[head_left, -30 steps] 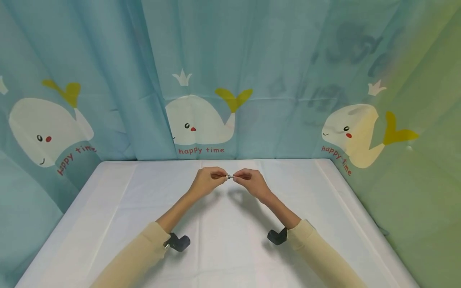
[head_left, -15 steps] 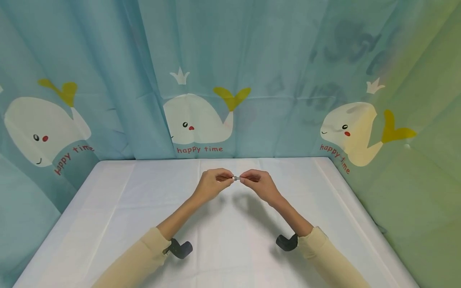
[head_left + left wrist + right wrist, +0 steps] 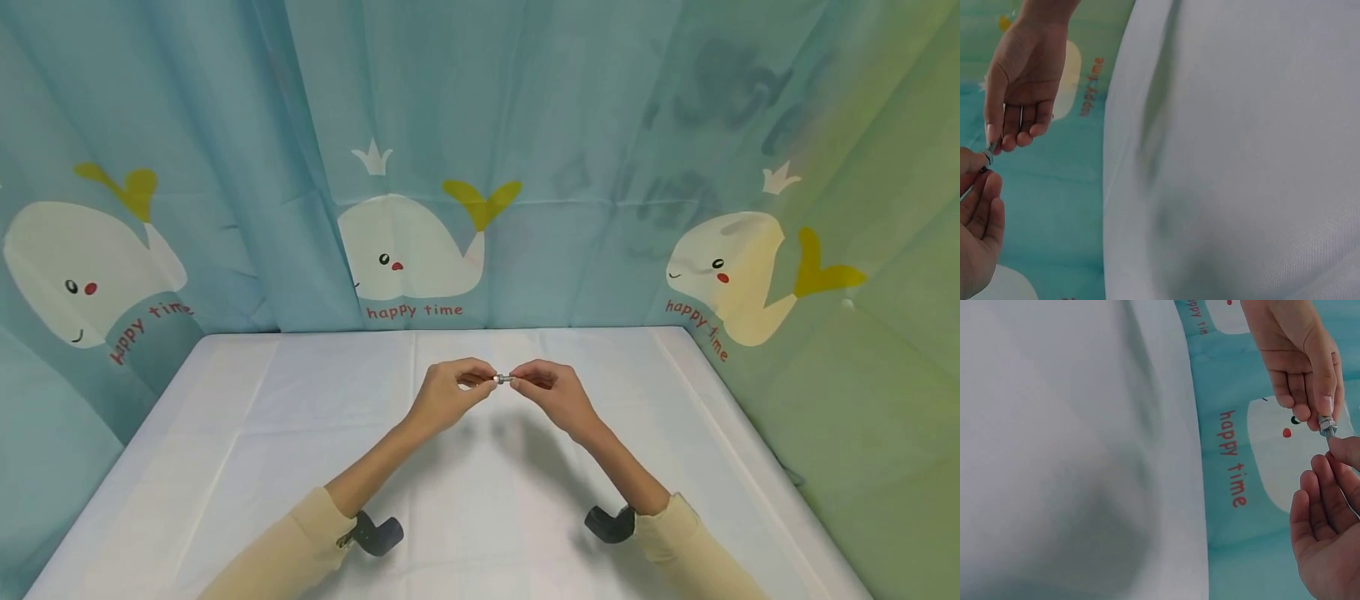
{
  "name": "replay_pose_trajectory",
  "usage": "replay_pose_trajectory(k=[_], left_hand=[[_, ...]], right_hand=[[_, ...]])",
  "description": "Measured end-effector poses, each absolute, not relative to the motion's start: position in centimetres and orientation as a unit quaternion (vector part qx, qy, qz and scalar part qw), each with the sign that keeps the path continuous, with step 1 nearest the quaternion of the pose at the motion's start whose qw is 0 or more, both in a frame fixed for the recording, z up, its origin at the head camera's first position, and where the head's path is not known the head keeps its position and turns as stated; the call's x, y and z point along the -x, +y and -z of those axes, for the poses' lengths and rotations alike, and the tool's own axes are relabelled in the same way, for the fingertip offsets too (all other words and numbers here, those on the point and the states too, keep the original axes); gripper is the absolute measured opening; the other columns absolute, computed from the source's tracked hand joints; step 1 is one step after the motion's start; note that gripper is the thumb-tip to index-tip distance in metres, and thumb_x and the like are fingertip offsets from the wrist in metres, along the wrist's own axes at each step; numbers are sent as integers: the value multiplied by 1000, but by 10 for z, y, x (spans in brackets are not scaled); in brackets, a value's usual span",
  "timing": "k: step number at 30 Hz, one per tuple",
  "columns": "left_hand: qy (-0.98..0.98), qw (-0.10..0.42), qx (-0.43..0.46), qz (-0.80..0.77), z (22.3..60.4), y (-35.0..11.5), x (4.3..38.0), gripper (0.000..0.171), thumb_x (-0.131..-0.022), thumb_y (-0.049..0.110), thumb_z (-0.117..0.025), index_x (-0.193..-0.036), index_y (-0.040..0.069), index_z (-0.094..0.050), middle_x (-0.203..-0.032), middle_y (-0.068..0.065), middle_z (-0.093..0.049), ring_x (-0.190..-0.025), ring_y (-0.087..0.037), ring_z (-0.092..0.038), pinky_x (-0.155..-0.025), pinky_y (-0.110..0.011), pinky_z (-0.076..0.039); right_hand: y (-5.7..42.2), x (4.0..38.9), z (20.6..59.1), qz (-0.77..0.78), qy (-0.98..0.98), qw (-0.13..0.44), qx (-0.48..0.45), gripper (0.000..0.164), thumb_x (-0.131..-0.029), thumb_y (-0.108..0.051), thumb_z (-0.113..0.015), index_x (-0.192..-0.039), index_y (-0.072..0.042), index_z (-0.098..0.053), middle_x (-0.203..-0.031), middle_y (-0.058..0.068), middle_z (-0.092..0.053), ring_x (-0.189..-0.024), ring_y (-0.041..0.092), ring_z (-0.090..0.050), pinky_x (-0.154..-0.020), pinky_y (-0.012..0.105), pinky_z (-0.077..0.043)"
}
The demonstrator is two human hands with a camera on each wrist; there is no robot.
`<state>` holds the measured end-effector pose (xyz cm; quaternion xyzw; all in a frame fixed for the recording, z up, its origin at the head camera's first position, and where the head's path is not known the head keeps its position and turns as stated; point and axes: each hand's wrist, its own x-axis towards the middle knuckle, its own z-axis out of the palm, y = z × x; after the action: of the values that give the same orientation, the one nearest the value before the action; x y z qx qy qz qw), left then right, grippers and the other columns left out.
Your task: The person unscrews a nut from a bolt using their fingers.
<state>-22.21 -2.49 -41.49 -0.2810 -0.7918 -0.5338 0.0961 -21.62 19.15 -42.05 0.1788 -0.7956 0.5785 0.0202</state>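
Observation:
A small silver bolt [image 3: 502, 379] spans the gap between the two hands, held above the table. My left hand [image 3: 448, 396] pinches its thicker end between thumb and fingertips. From the other side, my right hand [image 3: 561, 398] grips the thin threaded end the same way. Seen from the right wrist, a hex nut [image 3: 1327, 424] sits on the bolt close to the left thumb, with a short stretch of thread showing before the right thumb. Both ends of the bolt are hidden by fingers. The remaining fingers of each hand are loosely bent behind the pinch.
A white-covered table [image 3: 465, 517] lies beneath the hands and carries their shadows. Behind and beside it hangs a blue-green curtain [image 3: 585, 267] printed with whales. Dark curved pieces [image 3: 380, 535] stick out from both wrists near the beige sleeves.
Both hands have shifted together to the right and slightly toward the body, with the bolt between them. Each keeps its pinch on the bolt.

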Motion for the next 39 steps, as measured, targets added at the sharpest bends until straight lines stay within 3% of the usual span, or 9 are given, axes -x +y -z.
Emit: replay_pose_trajectory(k=[12, 24, 30, 34, 39], left_hand=[[-775, 94, 293, 551, 414, -22, 208, 7, -89, 6, -75, -97, 6, -74, -89, 0, -73, -79, -11, -68, -76, -28, -58], [-765, 118, 300, 557, 418, -20, 203, 8, -87, 0, -74, -94, 4, -74, -88, -5, -74, -75, -12, -68, -74, -28, -59], [-756, 133, 296, 568, 419, -22, 201, 11, -86, -2, -74, -95, 3, -75, -88, -4, -74, -77, -16, -70, -76, -31, -59], [-752, 142, 296, 572, 419, -22, 201, 12, -85, -3, -75, -95, 2, -75, -88, -6, -74, -77, -19, -70, -77, -35, -60], [-754, 144, 293, 569, 419, -23, 202, 12, -84, -6, -75, -95, -2, -74, -88, -11, -74, -77, -26, -70, -76, -42, -60]], right_hand=[[196, 201, 414, -581, -793, 16, -185, 13, -94, -14, -72, -102, -4, -74, -99, 8, -72, -92, 20, -69, -83, 31, -57], [198, 197, 414, -584, -788, 2, -195, 15, -94, -11, -71, -106, -1, -72, -100, 12, -71, -89, 21, -69, -80, 30, -56], [189, 197, 414, -597, -781, -27, -184, 26, -95, -15, -70, -116, 0, -68, -104, 14, -70, -98, 31, -67, -85, 33, -55], [183, 198, 413, -616, -765, -44, -183, 22, -95, -13, -68, -114, 0, -68, -107, 17, -70, -100, 35, -67, -88, 35, -56], [178, 200, 413, -630, -754, -50, -180, 20, -95, -10, -66, -112, 2, -68, -103, 12, -71, -95, 27, -68, -87, 34, -56]])
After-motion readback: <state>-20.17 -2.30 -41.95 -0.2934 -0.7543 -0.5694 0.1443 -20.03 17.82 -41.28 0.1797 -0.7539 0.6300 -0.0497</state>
